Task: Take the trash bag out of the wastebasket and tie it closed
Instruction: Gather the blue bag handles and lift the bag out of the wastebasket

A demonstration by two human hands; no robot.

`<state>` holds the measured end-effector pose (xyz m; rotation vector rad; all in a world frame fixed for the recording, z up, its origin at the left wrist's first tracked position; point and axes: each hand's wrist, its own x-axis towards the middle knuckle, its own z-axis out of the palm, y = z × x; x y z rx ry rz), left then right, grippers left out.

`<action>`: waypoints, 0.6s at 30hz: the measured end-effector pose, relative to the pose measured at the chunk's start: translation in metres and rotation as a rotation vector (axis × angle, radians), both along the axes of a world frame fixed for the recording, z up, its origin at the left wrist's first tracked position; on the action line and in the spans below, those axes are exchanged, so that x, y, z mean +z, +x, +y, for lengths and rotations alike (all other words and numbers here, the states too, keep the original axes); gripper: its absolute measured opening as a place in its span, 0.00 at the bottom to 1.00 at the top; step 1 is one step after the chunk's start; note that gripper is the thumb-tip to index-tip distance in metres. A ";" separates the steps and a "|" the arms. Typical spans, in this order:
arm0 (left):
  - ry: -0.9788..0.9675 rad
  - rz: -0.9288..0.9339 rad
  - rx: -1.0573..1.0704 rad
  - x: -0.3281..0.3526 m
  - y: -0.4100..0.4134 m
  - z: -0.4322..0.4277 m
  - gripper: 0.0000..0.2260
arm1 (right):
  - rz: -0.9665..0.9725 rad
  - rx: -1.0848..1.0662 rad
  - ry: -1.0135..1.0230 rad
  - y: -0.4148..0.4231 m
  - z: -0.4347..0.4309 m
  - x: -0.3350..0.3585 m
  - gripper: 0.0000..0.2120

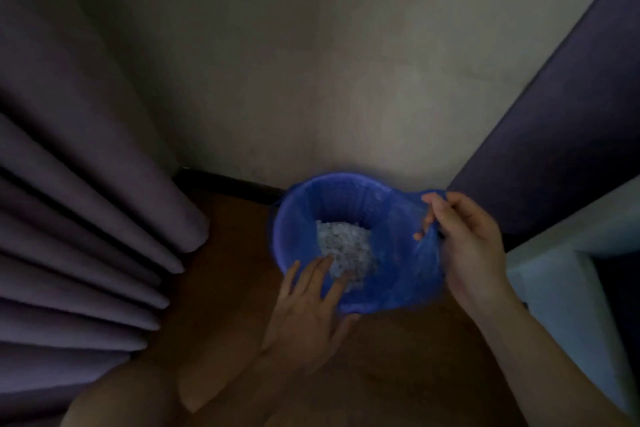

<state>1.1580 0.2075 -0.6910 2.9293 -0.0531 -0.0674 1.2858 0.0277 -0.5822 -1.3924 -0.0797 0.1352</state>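
Note:
A blue trash bag lines a round wastebasket that stands on the wooden floor by the wall. Pale crumpled trash lies at the bottom of the bag. My right hand pinches the bag's right edge and has pulled a fold of it off the rim. At the near rim, my left hand is spread flat, its fingertips reaching over the bag's edge toward the trash, and holds nothing. The basket's own wall is mostly hidden by the bag.
Purple curtains hang in folds on the left. A dark purple panel and a pale furniture edge stand close on the right. A beige wall is right behind the basket. Brown floor lies between curtain and basket.

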 end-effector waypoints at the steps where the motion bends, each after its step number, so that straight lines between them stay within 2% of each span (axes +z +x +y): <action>1: 0.001 -0.006 -0.007 -0.001 0.000 0.000 0.29 | -0.009 0.038 0.021 0.001 0.005 0.005 0.05; 4: -0.009 -0.015 -0.010 0.000 0.001 -0.001 0.29 | -0.054 0.153 0.011 0.006 0.016 0.014 0.15; 7: -0.032 -0.025 -0.001 0.001 0.003 -0.006 0.30 | -0.099 0.278 0.004 0.005 0.025 0.019 0.18; 11: -0.131 -0.085 0.019 0.006 0.001 -0.005 0.28 | -0.176 0.274 -0.073 0.003 0.030 0.018 0.21; 16: -0.336 -0.219 0.384 0.004 0.001 0.023 0.26 | -0.235 0.213 -0.170 0.003 0.026 0.017 0.18; 18: -0.514 -0.195 0.553 -0.001 0.004 0.037 0.25 | -0.253 0.196 -0.180 0.002 0.028 0.016 0.16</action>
